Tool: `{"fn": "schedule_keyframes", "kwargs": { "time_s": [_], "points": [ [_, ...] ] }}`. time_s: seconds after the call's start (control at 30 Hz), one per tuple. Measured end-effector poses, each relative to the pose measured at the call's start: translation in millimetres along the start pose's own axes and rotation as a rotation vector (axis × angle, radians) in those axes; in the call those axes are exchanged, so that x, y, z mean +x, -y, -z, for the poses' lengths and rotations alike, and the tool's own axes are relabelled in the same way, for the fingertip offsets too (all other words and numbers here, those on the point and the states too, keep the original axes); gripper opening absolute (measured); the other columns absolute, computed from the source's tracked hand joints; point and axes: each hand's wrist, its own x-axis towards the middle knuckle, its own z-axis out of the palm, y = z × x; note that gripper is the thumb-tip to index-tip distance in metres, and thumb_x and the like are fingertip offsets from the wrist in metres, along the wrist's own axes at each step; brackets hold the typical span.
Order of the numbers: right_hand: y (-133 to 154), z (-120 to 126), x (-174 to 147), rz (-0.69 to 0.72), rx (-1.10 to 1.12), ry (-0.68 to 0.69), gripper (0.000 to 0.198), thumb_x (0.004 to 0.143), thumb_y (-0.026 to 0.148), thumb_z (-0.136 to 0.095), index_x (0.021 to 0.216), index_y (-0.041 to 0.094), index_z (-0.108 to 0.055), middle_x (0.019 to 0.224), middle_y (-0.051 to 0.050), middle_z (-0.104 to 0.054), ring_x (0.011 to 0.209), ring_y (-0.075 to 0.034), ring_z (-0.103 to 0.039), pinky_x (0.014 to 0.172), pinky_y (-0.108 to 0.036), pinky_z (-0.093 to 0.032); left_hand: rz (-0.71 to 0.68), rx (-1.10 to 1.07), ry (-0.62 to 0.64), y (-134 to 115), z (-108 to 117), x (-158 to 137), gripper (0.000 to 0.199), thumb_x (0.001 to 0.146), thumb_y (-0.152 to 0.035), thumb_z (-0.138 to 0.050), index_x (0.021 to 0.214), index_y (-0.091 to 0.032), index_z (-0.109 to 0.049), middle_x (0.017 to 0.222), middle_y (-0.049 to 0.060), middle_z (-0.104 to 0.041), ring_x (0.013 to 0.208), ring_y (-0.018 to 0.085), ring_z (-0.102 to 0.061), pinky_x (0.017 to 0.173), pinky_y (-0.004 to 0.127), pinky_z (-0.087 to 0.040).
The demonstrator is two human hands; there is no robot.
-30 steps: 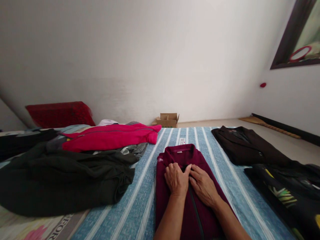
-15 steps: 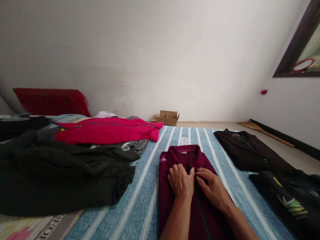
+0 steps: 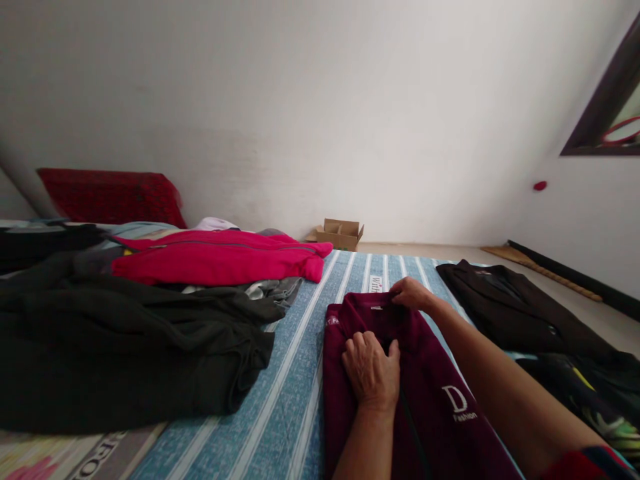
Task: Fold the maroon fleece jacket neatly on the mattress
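A maroon zip-front jacket (image 3: 435, 373) lies folded on the striped sheet, with its collar away from me and a white "D Fashion" print on its right side. My left hand (image 3: 373, 370) rests on the jacket's front just below the collar, beside the zip. Its thumb stands apart from the bent fingers, and the fingertips are partly hidden. At the far right of the collar, my right hand (image 3: 410, 293) pinches the collar's edge between thumb and fingers.
On the left lie a dark green garment (image 3: 135, 353) and a bright pink zip garment (image 3: 220, 257). To the right are a folded dark brown garment (image 3: 520, 307) and a black printed one (image 3: 590, 393). A cardboard box (image 3: 341, 235) stands by the wall.
My right hand has moved from the zip top, forward to the far collar edge. The "D Fashion" print has come into view. My left hand stays near the zip.
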Motion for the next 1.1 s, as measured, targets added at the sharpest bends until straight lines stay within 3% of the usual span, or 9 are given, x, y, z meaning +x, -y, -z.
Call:
{"fn": "schedule_keyframes", "kwargs": {
  "time_s": [0.1, 0.3, 0.47, 0.7, 0.87, 1.1],
  "points": [
    [-4, -8, 5, -0.034, 0.003, -0.001, 0.02, 0.07, 0.013, -0.06, 0.084, 0.018, -0.074, 0.072, 0.0, -0.069, 0.072, -0.015, -0.062, 0.061, -0.019, -0.042, 0.004, 0.005, 0.006, 0, -1, 0, 0.028, 0.077, -0.044, -0.061, 0.085, -0.018, -0.059, 0.091, 0.007, -0.059, 0.094, 0.027, -0.051, 0.079, 0.039, -0.038],
    [-1, -24, 1, -0.131, -0.063, -0.139, 0.026, 0.078, 0.021, -0.055, 0.099, 0.022, -0.071, 0.097, -0.008, -0.069, 0.092, -0.023, -0.062, 0.072, -0.027, -0.043, -0.003, 0.018, -0.002, -1, -3, 0, 0.028, 0.077, -0.044, -0.061, 0.087, -0.017, -0.059, 0.091, 0.007, -0.059, 0.094, 0.027, -0.051, 0.079, 0.04, -0.039],
    [6, -30, -1, -0.195, -0.094, -0.19, 0.023, 0.079, 0.022, -0.052, 0.092, 0.02, -0.071, 0.095, -0.012, -0.068, 0.092, -0.026, -0.062, 0.071, -0.03, -0.044, -0.006, 0.026, 0.003, -2, -1, 0, 0.028, 0.078, -0.044, -0.06, 0.085, -0.017, -0.06, 0.092, 0.007, -0.06, 0.095, 0.027, -0.052, 0.08, 0.04, -0.039],
    [7, -33, -1, -0.269, -0.046, -0.209, 0.02, 0.078, 0.023, -0.053, 0.088, 0.02, -0.07, 0.091, -0.009, -0.069, 0.088, -0.023, -0.063, 0.066, -0.025, -0.042, -0.009, 0.037, 0.02, -3, 0, 1, 0.028, 0.079, -0.045, -0.059, 0.086, -0.017, -0.06, 0.092, 0.008, -0.06, 0.095, 0.027, -0.051, 0.08, 0.04, -0.039],
    [7, -23, -17, -0.284, -0.003, -0.277, 0.027, 0.085, 0.029, -0.046, 0.099, 0.02, -0.067, 0.095, -0.009, -0.069, 0.091, -0.022, -0.062, 0.068, -0.026, -0.042, -0.007, 0.032, 0.036, -2, 0, 2, 0.029, 0.079, -0.045, -0.058, 0.087, -0.018, -0.06, 0.092, 0.008, -0.059, 0.095, 0.027, -0.051, 0.08, 0.039, -0.038],
    [11, -22, -30, -0.278, 0.036, -0.274, 0.022, 0.081, 0.031, -0.053, 0.093, 0.022, -0.07, 0.093, -0.006, -0.069, 0.09, -0.021, -0.063, 0.068, -0.025, -0.042, -0.009, 0.031, 0.024, -2, 0, 3, 0.029, 0.079, -0.045, -0.058, 0.087, -0.017, -0.06, 0.092, 0.008, -0.059, 0.095, 0.027, -0.051, 0.078, 0.039, -0.039]
  ]
}}
